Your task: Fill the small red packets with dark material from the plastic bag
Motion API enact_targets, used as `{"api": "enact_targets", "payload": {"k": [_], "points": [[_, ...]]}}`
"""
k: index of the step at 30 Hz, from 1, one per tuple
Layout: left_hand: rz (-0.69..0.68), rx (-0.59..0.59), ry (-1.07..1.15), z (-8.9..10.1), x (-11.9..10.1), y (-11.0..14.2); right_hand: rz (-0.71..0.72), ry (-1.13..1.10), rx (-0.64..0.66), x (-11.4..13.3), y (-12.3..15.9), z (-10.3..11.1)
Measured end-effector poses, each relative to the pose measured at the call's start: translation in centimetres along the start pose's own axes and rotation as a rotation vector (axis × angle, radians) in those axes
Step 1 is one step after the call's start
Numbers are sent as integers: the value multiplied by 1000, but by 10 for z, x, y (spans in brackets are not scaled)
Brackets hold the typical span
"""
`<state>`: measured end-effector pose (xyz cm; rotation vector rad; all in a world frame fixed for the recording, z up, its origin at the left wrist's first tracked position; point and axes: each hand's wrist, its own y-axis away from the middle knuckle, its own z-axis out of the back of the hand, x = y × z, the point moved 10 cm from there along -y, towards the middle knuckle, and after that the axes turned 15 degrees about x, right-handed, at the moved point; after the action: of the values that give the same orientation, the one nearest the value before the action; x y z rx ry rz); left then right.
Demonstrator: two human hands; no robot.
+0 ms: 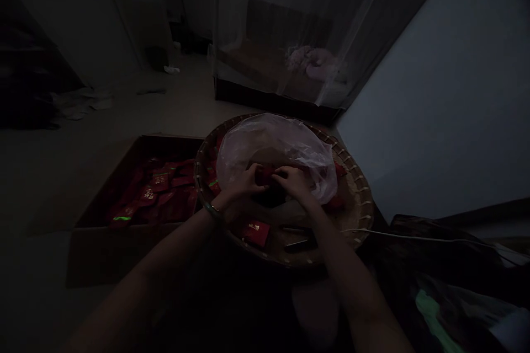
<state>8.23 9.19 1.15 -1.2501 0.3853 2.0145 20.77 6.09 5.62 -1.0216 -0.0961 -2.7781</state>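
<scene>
Dimly, the left hand (242, 187) and right hand (295, 185) sat close together over a dark red thing (265, 175), too shadowed to tell if clamped, just below a plastic bag (269, 146) in the basket (356, 215).

Place: a bedroom in a home, by all appearances, and dimly lit.
Bed: a low wooden bed (265, 60) stood under a sheer white mosquito net (256, 16), with pinkish bedding (312, 62) heaped on it.
Walls: a plain pale wall (439, 99) rose on the right, its surface bare of shelves or fittings in view.
Floor: the pale bare floor (124, 116) had loose paper scraps (83, 103) lying on it.
Floor-level work: a cardboard box (111, 253) of red packets (159, 182) sat low beside a round woven bamboo tray (360, 198), not on any bench or counter, which suited a domestic room rather than a workshop.
</scene>
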Motion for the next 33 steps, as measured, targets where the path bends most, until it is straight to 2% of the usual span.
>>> {"api": "enact_targets", "payload": {"k": [4,6,9,11,16,20,24,30,33], "points": [[55,273,387,-18,-5,0,-34,-144,47,-13,7,11],[123,387,479,-25,-6,4,-49,-223,71,-18,11,13],[188,459,512,-28,-5,11,-53,-350,87,-25,15,18],[196,456,508,-27,-3,13,-57,-441,76,-33,17,23],[216,318,514,-15,4,9,-90,-514,-43,-52,19,31],[187,279,488,-15,2,6,-66,-417,-17,-38,14,10],[135,306,478,-20,0,4,-95,-429,-37,-31,8,-2],[201,427,443,-33,10,6,-98,-596,-24,-41,8,2],[209,405,397,-30,12,5,-114,-699,-85,-46,12,10]]}}
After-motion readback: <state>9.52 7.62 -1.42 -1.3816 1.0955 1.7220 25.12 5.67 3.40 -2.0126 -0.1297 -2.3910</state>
